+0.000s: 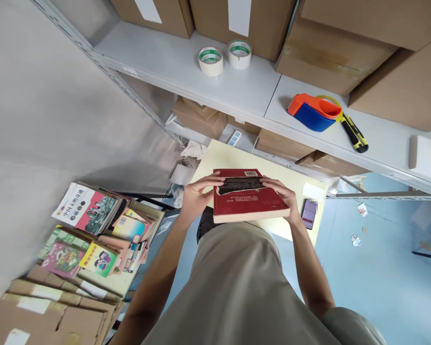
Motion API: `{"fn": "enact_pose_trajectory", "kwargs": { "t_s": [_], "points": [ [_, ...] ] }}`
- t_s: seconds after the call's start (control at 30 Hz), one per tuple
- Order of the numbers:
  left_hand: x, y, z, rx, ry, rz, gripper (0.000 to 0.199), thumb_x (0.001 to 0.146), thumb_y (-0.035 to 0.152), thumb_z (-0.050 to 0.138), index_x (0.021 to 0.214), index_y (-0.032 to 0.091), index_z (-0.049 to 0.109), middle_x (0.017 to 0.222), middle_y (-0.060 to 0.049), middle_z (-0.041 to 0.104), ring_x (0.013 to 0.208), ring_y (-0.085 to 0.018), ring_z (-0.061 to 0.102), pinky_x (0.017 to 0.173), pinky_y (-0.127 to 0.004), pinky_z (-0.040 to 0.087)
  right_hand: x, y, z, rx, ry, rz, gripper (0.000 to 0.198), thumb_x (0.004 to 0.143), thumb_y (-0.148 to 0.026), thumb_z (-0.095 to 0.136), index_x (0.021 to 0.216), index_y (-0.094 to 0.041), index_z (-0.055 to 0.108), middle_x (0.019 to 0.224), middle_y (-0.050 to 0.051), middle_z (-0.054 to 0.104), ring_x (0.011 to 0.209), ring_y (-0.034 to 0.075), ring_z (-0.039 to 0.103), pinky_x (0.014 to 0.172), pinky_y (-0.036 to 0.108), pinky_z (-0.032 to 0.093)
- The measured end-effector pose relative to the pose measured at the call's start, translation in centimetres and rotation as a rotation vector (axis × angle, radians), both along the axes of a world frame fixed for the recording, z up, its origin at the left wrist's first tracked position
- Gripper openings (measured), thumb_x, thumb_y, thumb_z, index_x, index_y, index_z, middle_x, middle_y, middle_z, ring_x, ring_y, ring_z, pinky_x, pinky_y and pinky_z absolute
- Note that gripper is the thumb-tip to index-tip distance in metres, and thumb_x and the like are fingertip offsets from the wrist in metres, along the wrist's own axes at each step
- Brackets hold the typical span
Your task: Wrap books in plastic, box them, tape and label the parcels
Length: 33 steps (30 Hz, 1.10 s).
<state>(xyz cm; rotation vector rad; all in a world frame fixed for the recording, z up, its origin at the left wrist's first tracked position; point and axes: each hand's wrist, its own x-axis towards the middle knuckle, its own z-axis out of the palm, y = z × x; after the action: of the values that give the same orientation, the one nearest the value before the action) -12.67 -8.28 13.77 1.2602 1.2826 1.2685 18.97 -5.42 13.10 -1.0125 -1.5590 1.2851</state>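
Observation:
A thick red book [242,205] with a black text panel and a barcode on its cover is held between my two hands, close to my body. My left hand [200,194] grips its left edge, fingers resting on the cover. On the opposite edge my right hand [284,195] has hold of it in the same way. Beneath the book is a pale yellow table [222,155]. A phone [309,213] lies on the table to the right of my right hand.
Stacks of books [89,211] stand at the left, above flattened cardboard boxes [53,316]. Ahead, a grey shelf [165,60] carries two tape rolls [210,61], an orange and blue tape dispenser [314,112], a yellow-black cutter [354,134] and cartons [337,52]. Paper scraps [356,240] litter the floor.

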Motion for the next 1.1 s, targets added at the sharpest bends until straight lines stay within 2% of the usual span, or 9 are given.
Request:
{"fn": "enact_pose_trajectory", "kwargs": {
  "t_s": [0.13,0.27,0.4,0.53,0.63,0.73,0.83,1.0,1.1],
  "points": [
    [0.3,-0.6,0.2,-0.22,-0.037,0.003,0.061,0.081,0.057,0.095,0.126,0.018,0.083,0.119,-0.014,0.086,0.115,-0.034,0.082,0.109,-0.049,0.065,-0.2,-0.1,-0.8,-0.07,-0.04,-0.134,0.061,0.097,-0.061,0.082,0.149,-0.03,0.074,0.111,0.007,0.084,0.105,0.027,0.078,0.103,0.045,0.063],
    [0.7,-0.9,0.5,-0.329,-0.099,-0.101,0.092,0.083,0.056,0.094,0.162,0.022,0.06,0.124,-0.012,0.084,0.103,-0.028,0.083,0.09,-0.038,0.069,-0.6,-0.3,-1.7,-0.135,-0.038,-0.182,0.08,0.1,-0.058,0.079,0.169,-0.03,0.052,0.089,0.0,0.079,0.079,0.02,0.071,0.086,0.038,0.063],
    [0.5,-1.2,0.5,-0.358,-0.083,-0.129,0.065,0.094,0.063,0.08,0.141,0.018,0.079,0.122,-0.012,0.085,0.113,-0.032,0.082,0.099,-0.041,0.068,0.2,-0.4,-1.8,-0.202,-0.065,-0.193,0.051,0.107,-0.064,0.064,0.138,-0.027,0.078,0.106,0.007,0.083,0.092,0.023,0.075,0.085,0.039,0.064],
    [0.1,-1.1,0.1,-0.381,-0.2,-0.182,0.069,0.086,0.066,0.085,0.134,0.016,0.082,0.119,-0.014,0.086,0.115,-0.036,0.082,0.105,-0.049,0.066,1.1,-0.4,-1.5,-0.27,0.054,-0.066,0.063,0.089,-0.066,0.086,0.139,-0.028,0.077,0.122,0.009,0.085,0.11,0.029,0.081,0.097,0.044,0.066],
    [0.5,-0.7,-0.2,-0.359,-0.171,-0.149,0.075,0.073,0.067,0.096,0.127,0.016,0.081,0.114,-0.015,0.086,0.112,-0.036,0.083,0.101,-0.046,0.068,0.9,-0.3,-1.3,-0.297,0.055,-0.061,0.067,0.075,-0.062,0.098,0.127,-0.025,0.079,0.106,0.009,0.087,0.097,0.03,0.084,0.089,0.043,0.069],
    [1.4,-0.3,-0.6,-0.399,-0.089,-0.043,0.069,0.076,0.076,0.09,0.109,0.017,0.08,0.091,-0.011,0.086,0.089,-0.032,0.086,0.083,-0.041,0.071,0.2,-0.3,-1.0,-0.35,-0.006,-0.142,0.053,0.085,-0.072,0.087,0.101,-0.023,0.079,0.068,0.003,0.079,0.065,0.024,0.079,0.065,0.036,0.067],
    [2.0,-0.1,-0.8,-0.443,-0.026,0.012,0.066,0.084,0.082,0.08,0.099,0.018,0.078,0.068,-0.007,0.079,0.062,-0.026,0.079,0.063,-0.037,0.068,-0.5,-0.5,-0.8,-0.381,-0.057,-0.177,0.057,0.09,-0.079,0.079,0.078,-0.024,0.07,0.049,-0.001,0.065,0.045,0.02,0.067,0.049,0.031,0.059],
    [2.1,-0.2,-0.9,-0.384,-0.023,0.025,0.066,0.084,0.081,0.081,0.102,0.018,0.079,0.068,-0.006,0.079,0.066,-0.026,0.081,0.067,-0.037,0.07,-0.9,-1.0,-1.1,-0.362,-0.047,-0.189,0.059,0.09,-0.083,0.077,0.081,-0.025,0.07,0.052,-0.001,0.066,0.052,0.024,0.073,0.059,0.036,0.065],
    [2.1,-0.6,-0.7,-0.323,-0.018,0.05,0.071,0.093,0.085,0.066,0.103,0.016,0.08,0.079,-0.01,0.083,0.081,-0.029,0.084,0.077,-0.039,0.072,-0.9,-1.6,-1.2,-0.338,-0.033,-0.192,0.067,0.098,-0.089,0.059,0.083,-0.025,0.07,0.059,0.003,0.069,0.064,0.027,0.078,0.066,0.038,0.066]
  ]
}}
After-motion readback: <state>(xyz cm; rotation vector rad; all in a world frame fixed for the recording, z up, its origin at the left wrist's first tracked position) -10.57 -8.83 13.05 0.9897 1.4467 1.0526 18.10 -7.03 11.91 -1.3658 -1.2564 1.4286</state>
